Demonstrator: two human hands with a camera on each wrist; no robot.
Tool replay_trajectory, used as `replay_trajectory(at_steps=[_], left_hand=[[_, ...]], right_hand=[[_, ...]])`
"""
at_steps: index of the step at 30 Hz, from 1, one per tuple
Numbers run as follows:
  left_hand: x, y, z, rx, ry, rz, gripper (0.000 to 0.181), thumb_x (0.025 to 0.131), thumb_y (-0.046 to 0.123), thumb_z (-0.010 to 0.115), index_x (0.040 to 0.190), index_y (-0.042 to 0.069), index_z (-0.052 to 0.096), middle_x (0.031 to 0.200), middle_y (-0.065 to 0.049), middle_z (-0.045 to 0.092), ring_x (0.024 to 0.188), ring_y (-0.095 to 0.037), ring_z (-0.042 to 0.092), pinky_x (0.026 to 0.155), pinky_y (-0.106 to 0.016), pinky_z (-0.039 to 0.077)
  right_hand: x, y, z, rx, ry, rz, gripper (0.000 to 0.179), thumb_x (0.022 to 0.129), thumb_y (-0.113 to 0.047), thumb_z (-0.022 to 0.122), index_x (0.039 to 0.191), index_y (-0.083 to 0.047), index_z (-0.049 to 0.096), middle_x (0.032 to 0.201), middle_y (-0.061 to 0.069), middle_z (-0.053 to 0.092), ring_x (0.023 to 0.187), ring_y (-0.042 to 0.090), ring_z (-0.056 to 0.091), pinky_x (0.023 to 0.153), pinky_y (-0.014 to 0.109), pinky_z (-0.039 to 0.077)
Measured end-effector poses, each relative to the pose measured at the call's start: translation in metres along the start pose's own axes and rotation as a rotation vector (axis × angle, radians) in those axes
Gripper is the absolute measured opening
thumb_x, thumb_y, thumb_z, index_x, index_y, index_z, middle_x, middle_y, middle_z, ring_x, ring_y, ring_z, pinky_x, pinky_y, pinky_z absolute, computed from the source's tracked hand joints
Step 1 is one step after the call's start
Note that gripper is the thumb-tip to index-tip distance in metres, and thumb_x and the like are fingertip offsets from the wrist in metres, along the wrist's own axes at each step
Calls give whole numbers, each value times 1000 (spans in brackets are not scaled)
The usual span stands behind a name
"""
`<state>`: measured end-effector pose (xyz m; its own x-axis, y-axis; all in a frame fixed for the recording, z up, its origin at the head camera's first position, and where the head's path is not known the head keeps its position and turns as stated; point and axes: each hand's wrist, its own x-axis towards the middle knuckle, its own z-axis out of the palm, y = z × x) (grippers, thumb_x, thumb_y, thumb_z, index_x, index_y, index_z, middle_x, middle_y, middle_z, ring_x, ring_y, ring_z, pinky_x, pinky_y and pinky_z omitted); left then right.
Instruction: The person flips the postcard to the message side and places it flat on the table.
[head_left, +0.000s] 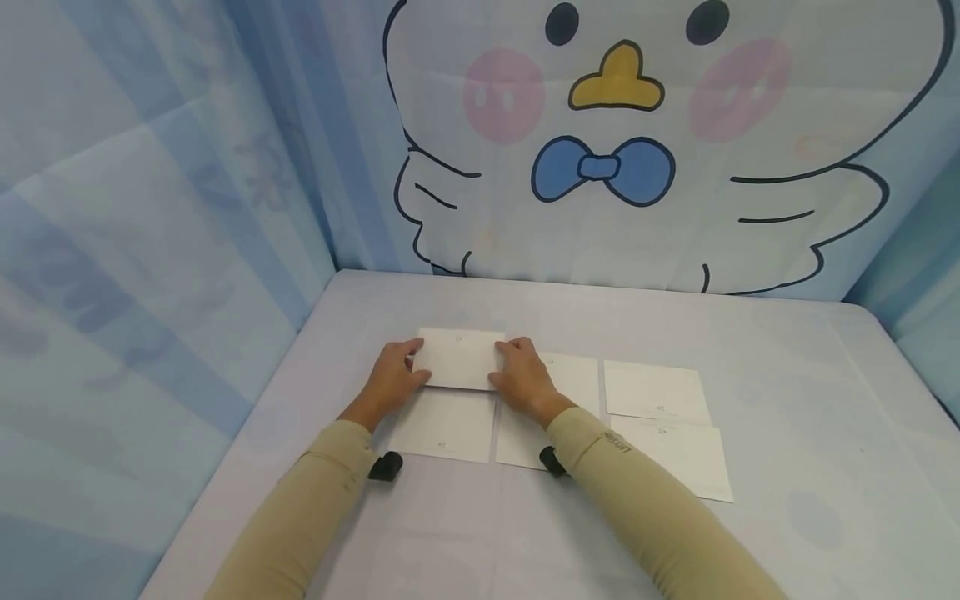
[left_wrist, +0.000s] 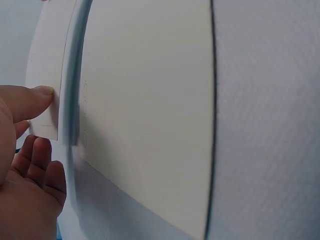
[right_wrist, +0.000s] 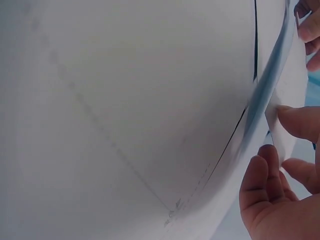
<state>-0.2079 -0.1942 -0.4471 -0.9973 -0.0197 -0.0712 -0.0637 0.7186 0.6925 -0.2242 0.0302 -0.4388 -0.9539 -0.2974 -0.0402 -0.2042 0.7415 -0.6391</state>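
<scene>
A white rectangular card (head_left: 459, 360) with a small printed mark near its far edge lies between both hands, at the back left of a group of similar cards. My left hand (head_left: 393, 373) pinches its left end, the thumb (left_wrist: 42, 95) on the near corner and other fingers at the edge. At its right end my right hand (head_left: 522, 375) holds it the same way. The card's near edge stands slightly above the cloth, with a shadow under it. Just in front lies another white card (head_left: 444, 427), also seen large in the left wrist view.
To the right lie more white cards: a back middle card (head_left: 576, 379), a front middle card (head_left: 517, 446) partly under the right forearm, a back right card (head_left: 656, 392) and a front right card (head_left: 701, 462). A pale cloth covers the table (head_left: 450, 533). Printed curtains (head_left: 495, 208) hang behind and at the sides.
</scene>
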Motion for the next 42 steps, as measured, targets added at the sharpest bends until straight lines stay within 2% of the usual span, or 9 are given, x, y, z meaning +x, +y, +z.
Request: replay_trajectory(at_steps=[12, 23, 30, 34, 42], left_hand=[[1, -2, 4, 30, -38, -18, 63, 92, 6, 66, 148, -4, 41, 134, -26, 46, 108, -32, 50, 95, -44, 44], [6, -7, 10, 73, -59, -42, 61, 91, 7, 67, 146, -5, 44, 137, -28, 45, 123, -37, 47, 108, -49, 38], [5, -6, 8, 64, -93, -66, 59, 93, 6, 66, 146, -5, 44, 142, -29, 41, 134, -40, 41, 112, -50, 32], [6, -5, 6, 55, -108, -88, 58, 93, 6, 65, 147, -3, 44, 145, -28, 38, 138, -41, 37, 113, -51, 30], [8, -4, 3, 64, -119, -87, 57, 94, 7, 65, 146, -3, 45, 143, -29, 37, 137, -41, 38, 113, -50, 30]], right_hand=[[-1, 0, 5, -37, -47, 19, 58, 93, -7, 62, 146, 9, 43, 141, 27, 41, 132, 38, 46, 110, 45, 37], [2, 3, 7, -175, -67, -4, 53, 95, -12, 60, 144, 5, 48, 142, 26, 44, 132, 35, 47, 108, 42, 39], [4, 5, 9, -175, -114, -6, 50, 97, -11, 57, 144, 5, 48, 144, 27, 43, 137, 37, 42, 112, 43, 34], [4, 3, 10, -161, -126, -8, 47, 96, -9, 54, 141, 5, 50, 143, 29, 42, 134, 39, 44, 111, 45, 36], [4, -7, 8, -204, -126, 4, 40, 94, -3, 50, 133, 5, 55, 136, 28, 43, 113, 36, 56, 99, 45, 46]])
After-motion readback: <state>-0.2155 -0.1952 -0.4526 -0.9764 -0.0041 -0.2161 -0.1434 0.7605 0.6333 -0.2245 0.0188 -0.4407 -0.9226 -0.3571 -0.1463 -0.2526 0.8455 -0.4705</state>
